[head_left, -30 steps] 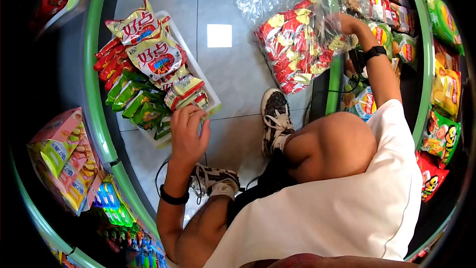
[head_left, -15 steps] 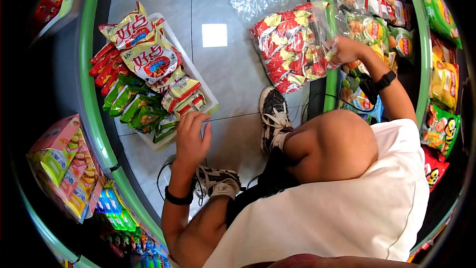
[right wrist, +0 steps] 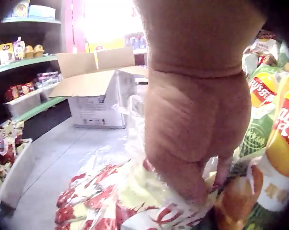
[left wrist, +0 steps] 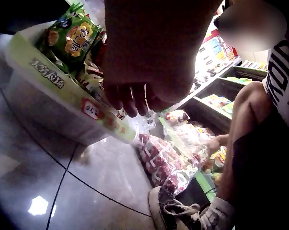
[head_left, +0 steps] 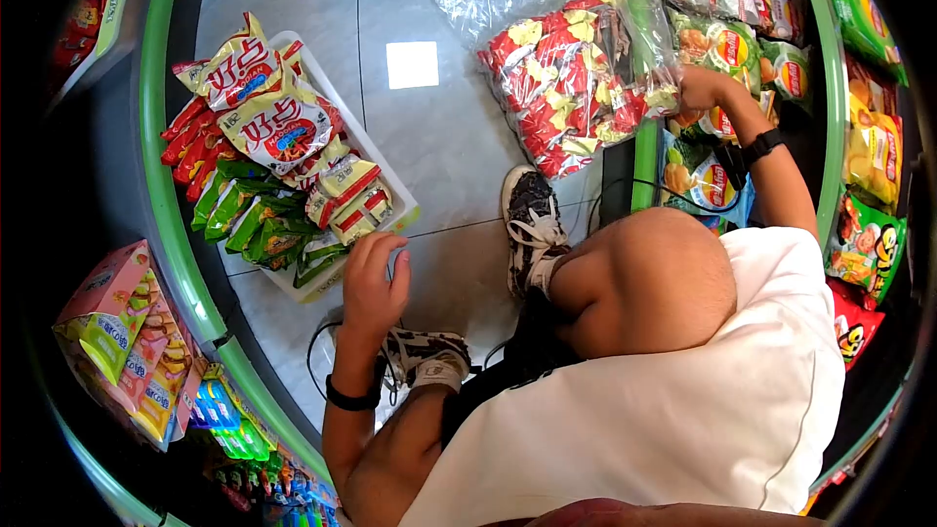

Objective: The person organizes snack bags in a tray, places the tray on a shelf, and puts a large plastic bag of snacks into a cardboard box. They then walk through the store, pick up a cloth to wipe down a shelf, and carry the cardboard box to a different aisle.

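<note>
My right hand (head_left: 705, 90) grips the right edge of a large clear plastic bag (head_left: 571, 78) full of small red-and-yellow snack packets. In the right wrist view the fingers curl down into the film, their tips partly hidden. My left hand (head_left: 373, 283) is at the near corner of a white tray (head_left: 395, 181), its fingers loosely bent and holding nothing. Inside the tray are cream-and-red snack bags (head_left: 285, 132), green packets (head_left: 256, 215) and red packets (head_left: 185, 141). From the left wrist, the left hand (left wrist: 151, 72) hangs beside the tray's printed rim.
Green-edged shelves run along both sides, the right one holding several chip bags (head_left: 727, 44). A pink snack display box (head_left: 127, 342) stands at the left. In the right wrist view an open cardboard box (right wrist: 99, 103) sits on the floor. My shoe (head_left: 532, 224) is close to the plastic bag.
My right hand has come down from the bag's upper right to its right edge, and the film there has shifted. The left hand stays near the tray's corner.
</note>
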Action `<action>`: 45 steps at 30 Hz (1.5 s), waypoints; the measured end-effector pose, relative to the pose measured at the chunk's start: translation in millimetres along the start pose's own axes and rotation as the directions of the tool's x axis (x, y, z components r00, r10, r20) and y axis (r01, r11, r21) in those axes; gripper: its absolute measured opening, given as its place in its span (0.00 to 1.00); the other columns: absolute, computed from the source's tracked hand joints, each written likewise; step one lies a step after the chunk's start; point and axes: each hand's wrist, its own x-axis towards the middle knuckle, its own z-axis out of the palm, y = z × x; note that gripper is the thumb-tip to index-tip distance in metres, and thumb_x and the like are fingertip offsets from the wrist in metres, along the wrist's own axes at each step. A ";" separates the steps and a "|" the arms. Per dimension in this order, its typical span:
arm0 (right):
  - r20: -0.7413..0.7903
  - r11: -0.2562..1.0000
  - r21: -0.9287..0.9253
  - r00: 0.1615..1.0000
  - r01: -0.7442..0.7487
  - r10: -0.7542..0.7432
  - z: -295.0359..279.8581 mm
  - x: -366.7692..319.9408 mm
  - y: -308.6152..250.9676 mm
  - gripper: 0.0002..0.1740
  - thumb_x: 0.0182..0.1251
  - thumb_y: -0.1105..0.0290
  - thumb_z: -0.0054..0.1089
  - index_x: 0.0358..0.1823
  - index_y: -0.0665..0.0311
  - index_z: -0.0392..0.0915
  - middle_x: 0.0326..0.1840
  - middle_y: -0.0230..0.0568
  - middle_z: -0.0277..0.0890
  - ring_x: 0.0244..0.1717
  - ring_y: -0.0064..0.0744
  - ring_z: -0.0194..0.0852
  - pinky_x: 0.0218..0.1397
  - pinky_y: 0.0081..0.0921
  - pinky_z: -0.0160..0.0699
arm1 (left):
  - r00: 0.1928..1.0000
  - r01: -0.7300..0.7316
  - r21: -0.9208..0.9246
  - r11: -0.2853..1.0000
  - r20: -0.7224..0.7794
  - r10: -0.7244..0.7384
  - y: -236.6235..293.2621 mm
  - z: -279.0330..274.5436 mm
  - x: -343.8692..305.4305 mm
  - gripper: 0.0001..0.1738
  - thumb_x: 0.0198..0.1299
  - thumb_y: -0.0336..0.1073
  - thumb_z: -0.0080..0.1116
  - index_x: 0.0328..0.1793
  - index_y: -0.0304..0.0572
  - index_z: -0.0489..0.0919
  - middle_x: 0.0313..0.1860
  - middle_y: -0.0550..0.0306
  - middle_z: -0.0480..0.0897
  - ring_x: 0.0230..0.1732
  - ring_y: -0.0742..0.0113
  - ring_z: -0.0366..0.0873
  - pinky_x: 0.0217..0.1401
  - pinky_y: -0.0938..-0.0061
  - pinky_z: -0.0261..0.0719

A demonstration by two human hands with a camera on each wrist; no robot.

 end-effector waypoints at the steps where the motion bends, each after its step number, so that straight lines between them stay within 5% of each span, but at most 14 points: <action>1: -0.010 0.995 -0.078 0.998 -0.068 0.067 -2.3 -1.7 -15.8 0.31 0.39 0.73 0.69 0.51 0.60 0.75 0.39 0.48 0.79 0.44 0.36 0.76 0.48 0.33 0.74 | 1.000 0.003 -0.005 1.000 -0.005 -0.003 0.0 0.2 -0.3 0.07 0.52 0.25 0.56 0.39 0.34 0.77 0.38 0.47 0.77 0.41 0.48 0.75 0.45 0.63 0.73; 13: -0.026 0.904 0.378 0.974 -0.200 0.226 -53.5 53.9 39.4 0.18 0.49 0.73 0.55 0.45 0.68 0.76 0.39 0.37 0.79 0.38 0.28 0.72 0.43 0.29 0.73 | 0.999 -0.027 0.026 0.999 0.024 0.026 -4.4 10.1 -5.2 0.06 0.53 0.25 0.56 0.38 0.35 0.76 0.36 0.47 0.78 0.39 0.48 0.76 0.43 0.63 0.73; 16: -0.339 0.998 0.062 0.940 -0.018 0.039 -67.7 104.7 76.9 0.18 0.50 0.71 0.53 0.43 0.70 0.76 0.40 0.41 0.79 0.36 0.32 0.75 0.38 0.33 0.75 | 0.998 0.046 -0.012 0.999 0.039 -0.045 0.7 15.8 -13.6 0.06 0.53 0.25 0.55 0.38 0.35 0.76 0.36 0.47 0.78 0.39 0.48 0.76 0.43 0.63 0.73; 19: -0.386 0.961 -0.025 0.890 -0.276 0.245 -73.7 128.8 50.7 0.16 0.51 0.67 0.52 0.37 0.72 0.77 0.46 0.53 0.78 0.43 0.47 0.77 0.45 0.35 0.75 | 0.996 0.076 -0.029 0.997 0.057 -0.075 -2.8 23.3 -21.3 0.06 0.53 0.25 0.55 0.38 0.35 0.76 0.35 0.47 0.78 0.38 0.47 0.76 0.42 0.63 0.73; 23: -0.584 0.921 -0.384 0.757 0.061 -0.294 -62.8 181.2 87.0 0.15 0.50 0.65 0.54 0.33 0.71 0.79 0.42 0.56 0.80 0.39 0.54 0.80 0.42 0.43 0.76 | 0.992 0.105 -0.033 0.994 0.079 -0.102 -0.2 26.0 -25.4 0.05 0.56 0.27 0.55 0.39 0.34 0.76 0.37 0.45 0.77 0.40 0.49 0.76 0.45 0.65 0.73; 25: -0.313 0.889 -0.370 0.937 -0.272 0.157 -74.8 194.7 76.5 0.16 0.53 0.64 0.53 0.36 0.69 0.81 0.47 0.57 0.78 0.44 0.55 0.79 0.44 0.44 0.76 | 0.989 0.125 -0.058 0.990 0.088 -0.120 1.7 27.2 -22.9 0.05 0.53 0.25 0.55 0.37 0.35 0.76 0.35 0.46 0.78 0.39 0.47 0.76 0.43 0.63 0.73; 27: -0.131 0.857 -0.423 0.956 -0.294 0.263 -77.9 183.8 49.3 0.16 0.54 0.64 0.53 0.37 0.68 0.80 0.46 0.56 0.79 0.43 0.49 0.80 0.46 0.40 0.76 | 0.991 0.106 -0.044 0.993 0.085 -0.102 0.6 28.7 -24.3 0.05 0.53 0.25 0.55 0.38 0.35 0.76 0.35 0.46 0.78 0.39 0.47 0.76 0.43 0.63 0.73; 30: -0.542 0.863 0.448 0.696 -0.234 0.470 -54.5 176.4 50.4 0.15 0.54 0.64 0.54 0.36 0.68 0.81 0.40 0.56 0.80 0.40 0.53 0.80 0.42 0.41 0.78 | 0.990 0.115 -0.047 0.992 0.090 -0.110 -2.5 31.3 -24.6 0.05 0.54 0.25 0.54 0.38 0.36 0.76 0.36 0.46 0.78 0.39 0.48 0.76 0.43 0.63 0.73; 32: -0.514 0.897 0.232 0.735 -0.376 0.442 -54.5 192.0 63.7 0.13 0.55 0.64 0.53 0.34 0.65 0.81 0.39 0.53 0.80 0.39 0.51 0.81 0.40 0.40 0.78 | 0.987 0.121 -0.063 0.991 0.109 -0.114 -2.1 27.5 -20.9 0.05 0.55 0.25 0.54 0.38 0.35 0.76 0.36 0.46 0.78 0.40 0.48 0.76 0.43 0.64 0.73; 34: -0.509 0.757 0.634 0.651 -0.160 0.563 -43.0 193.0 63.7 0.13 0.58 0.65 0.50 0.36 0.63 0.81 0.38 0.51 0.80 0.40 0.50 0.80 0.43 0.41 0.77 | 0.992 0.098 -0.065 0.993 0.082 -0.092 0.4 24.5 -21.2 0.05 0.54 0.25 0.54 0.38 0.35 0.76 0.36 0.46 0.78 0.40 0.47 0.76 0.43 0.65 0.73; 35: -0.611 0.949 0.121 0.731 -0.293 0.303 -43.5 192.8 68.5 0.13 0.60 0.66 0.48 0.38 0.64 0.80 0.38 0.52 0.80 0.40 0.50 0.80 0.45 0.41 0.77 | 0.987 0.136 -0.066 0.988 0.090 -0.130 -0.1 22.9 -22.7 0.05 0.55 0.25 0.54 0.38 0.35 0.76 0.36 0.47 0.77 0.40 0.47 0.76 0.43 0.65 0.74; 36: -0.551 0.841 -0.432 0.834 -0.326 0.041 -46.5 188.7 59.9 0.14 0.62 0.67 0.46 0.40 0.64 0.80 0.39 0.52 0.80 0.41 0.50 0.80 0.46 0.41 0.77 | 0.980 0.178 -0.066 0.982 0.098 -0.171 -0.7 20.4 -23.4 0.05 0.55 0.26 0.54 0.38 0.35 0.76 0.36 0.47 0.77 0.39 0.47 0.76 0.43 0.65 0.74; 41: -0.189 0.727 -0.595 0.938 -0.344 0.289 -67.4 157.8 6.7 0.12 0.54 0.71 0.54 0.37 0.69 0.81 0.46 0.56 0.79 0.47 0.54 0.79 0.49 0.44 0.77 | 0.995 0.097 -0.063 0.993 -0.001 -0.097 1.4 4.5 -23.3 0.05 0.55 0.25 0.55 0.38 0.36 0.76 0.35 0.47 0.77 0.39 0.47 0.77 0.42 0.64 0.74; 45: -0.590 0.800 -0.391 0.791 -0.455 0.162 -69.3 71.9 -36.6 0.09 0.48 0.74 0.54 0.28 0.72 0.79 0.34 0.61 0.78 0.39 0.55 0.78 0.42 0.46 0.77 | 0.994 0.058 -0.135 0.989 -0.079 -0.069 -13.0 5.5 -17.4 0.05 0.54 0.25 0.55 0.37 0.35 0.76 0.35 0.47 0.78 0.38 0.47 0.77 0.41 0.64 0.74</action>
